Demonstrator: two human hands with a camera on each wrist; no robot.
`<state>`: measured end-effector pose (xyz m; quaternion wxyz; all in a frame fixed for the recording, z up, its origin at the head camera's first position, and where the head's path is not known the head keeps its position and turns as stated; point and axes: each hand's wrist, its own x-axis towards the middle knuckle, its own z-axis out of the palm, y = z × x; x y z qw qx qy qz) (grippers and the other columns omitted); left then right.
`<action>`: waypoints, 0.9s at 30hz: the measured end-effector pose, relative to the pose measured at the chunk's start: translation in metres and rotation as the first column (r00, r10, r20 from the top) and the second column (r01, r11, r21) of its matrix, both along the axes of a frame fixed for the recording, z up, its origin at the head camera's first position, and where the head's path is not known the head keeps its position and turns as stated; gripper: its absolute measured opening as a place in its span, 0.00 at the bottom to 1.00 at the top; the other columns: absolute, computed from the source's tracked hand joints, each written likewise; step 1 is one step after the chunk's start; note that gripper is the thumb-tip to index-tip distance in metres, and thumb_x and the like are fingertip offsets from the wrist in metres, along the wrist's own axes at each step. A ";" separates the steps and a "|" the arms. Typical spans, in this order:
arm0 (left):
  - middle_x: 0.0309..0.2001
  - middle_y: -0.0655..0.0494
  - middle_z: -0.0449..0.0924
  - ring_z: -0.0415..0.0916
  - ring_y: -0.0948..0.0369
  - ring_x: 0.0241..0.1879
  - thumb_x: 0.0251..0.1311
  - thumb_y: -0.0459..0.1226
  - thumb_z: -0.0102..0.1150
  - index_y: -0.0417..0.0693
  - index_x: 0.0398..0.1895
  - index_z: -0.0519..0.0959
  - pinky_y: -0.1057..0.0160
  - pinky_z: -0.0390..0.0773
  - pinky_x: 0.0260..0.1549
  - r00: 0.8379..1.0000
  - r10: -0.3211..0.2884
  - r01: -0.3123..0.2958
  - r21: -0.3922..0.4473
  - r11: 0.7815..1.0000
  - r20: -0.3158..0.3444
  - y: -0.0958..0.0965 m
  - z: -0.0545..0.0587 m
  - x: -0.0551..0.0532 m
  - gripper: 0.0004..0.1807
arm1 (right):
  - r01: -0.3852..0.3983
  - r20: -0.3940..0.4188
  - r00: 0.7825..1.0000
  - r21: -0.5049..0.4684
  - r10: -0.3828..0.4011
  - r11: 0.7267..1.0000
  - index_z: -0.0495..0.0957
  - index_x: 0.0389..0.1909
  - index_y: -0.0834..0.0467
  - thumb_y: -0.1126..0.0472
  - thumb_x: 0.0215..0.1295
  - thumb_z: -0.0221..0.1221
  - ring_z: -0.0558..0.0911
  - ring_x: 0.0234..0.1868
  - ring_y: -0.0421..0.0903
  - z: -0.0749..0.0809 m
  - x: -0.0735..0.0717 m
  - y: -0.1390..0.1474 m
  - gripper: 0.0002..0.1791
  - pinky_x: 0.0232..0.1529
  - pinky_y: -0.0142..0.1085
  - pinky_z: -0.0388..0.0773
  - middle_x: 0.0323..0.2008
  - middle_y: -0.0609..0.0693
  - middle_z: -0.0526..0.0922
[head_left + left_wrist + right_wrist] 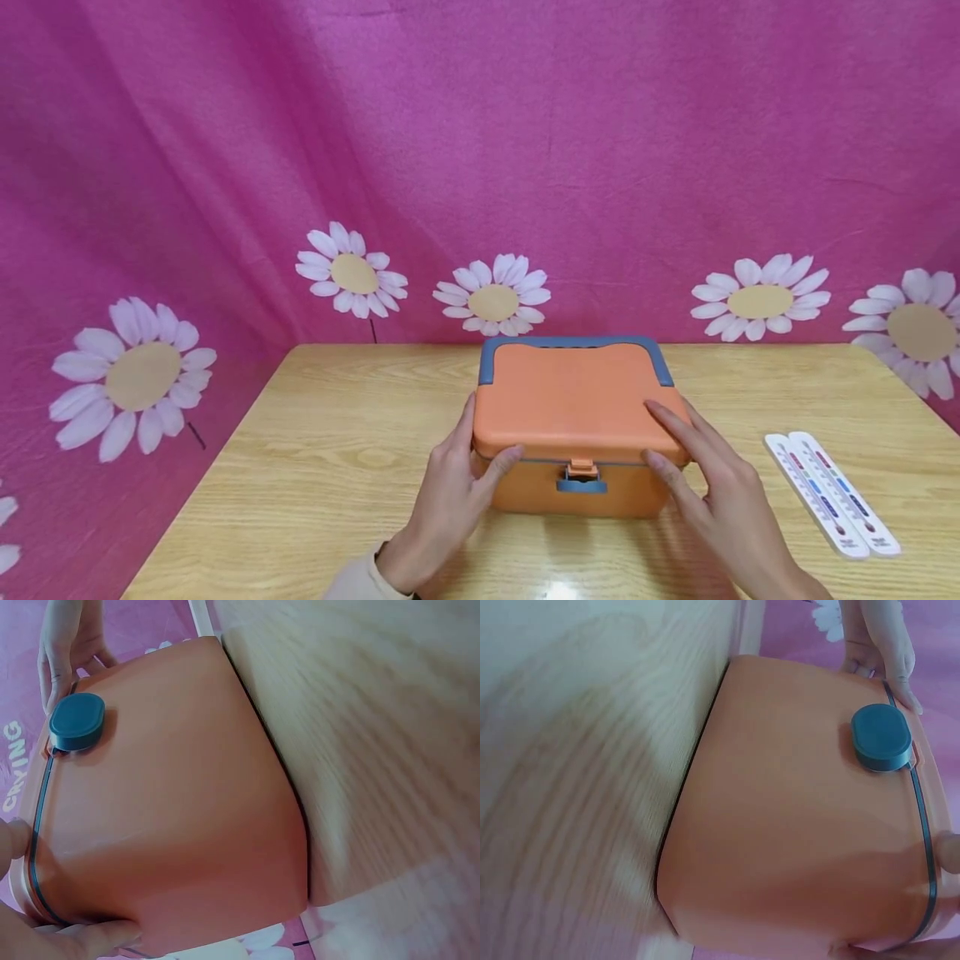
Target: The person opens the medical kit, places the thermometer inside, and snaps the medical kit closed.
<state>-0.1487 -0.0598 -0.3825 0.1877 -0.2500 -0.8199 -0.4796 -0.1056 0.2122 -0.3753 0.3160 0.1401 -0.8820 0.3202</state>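
Observation:
An orange lidded box [525, 493] stands on the wooden table, its lid [577, 400] down on the body. A blue-grey handle [663, 367] frames the lid's far side. At the front, the blue-grey latch [582, 487] sticks outward from the box, as both wrist views also show. My left hand [450, 483] grips the left front corner, thumb on the lid's front edge and fingers along the side. My right hand [723, 492] holds the right front corner, its thumb at the front edge and one finger over the lid's top. The box's inside is hidden.
Two white strip thermometers [832, 496] lie side by side on the table [337, 467], right of my right hand. A pink cloth [562, 167] with large daisies hangs behind the table and along its left side.

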 end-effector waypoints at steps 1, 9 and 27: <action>0.55 0.53 0.78 0.76 0.66 0.50 0.62 0.45 0.61 0.42 0.74 0.54 0.61 0.78 0.49 1.000 0.003 -0.003 -0.003 1.000 -0.004 0.000 0.000 0.001 0.42 | 0.002 0.005 1.000 0.001 -0.002 1.000 0.71 0.66 0.45 0.64 0.58 0.67 0.78 0.53 0.57 0.000 0.001 0.000 0.34 0.54 0.13 0.54 0.68 0.53 0.68; 0.52 0.52 0.80 0.73 0.67 0.27 0.62 0.45 0.61 0.38 0.73 0.55 0.67 0.78 0.32 1.000 0.029 -0.029 -0.042 0.999 0.000 -0.002 0.001 0.013 0.42 | 0.035 0.044 0.998 -0.010 -0.035 0.999 0.70 0.67 0.43 0.63 0.59 0.66 0.74 0.59 0.63 0.002 0.015 -0.004 0.34 0.60 0.26 0.65 0.68 0.54 0.68; 0.49 0.52 0.81 0.80 0.63 0.44 0.60 0.50 0.62 0.38 0.70 0.61 0.61 0.81 0.38 0.980 0.072 -0.093 -0.110 0.989 -0.183 -0.004 0.000 0.011 0.41 | 0.013 0.021 1.000 -0.069 -0.012 0.998 0.71 0.66 0.46 0.66 0.56 0.67 0.67 0.65 0.39 0.000 0.014 -0.003 0.35 0.57 0.13 0.54 0.67 0.52 0.69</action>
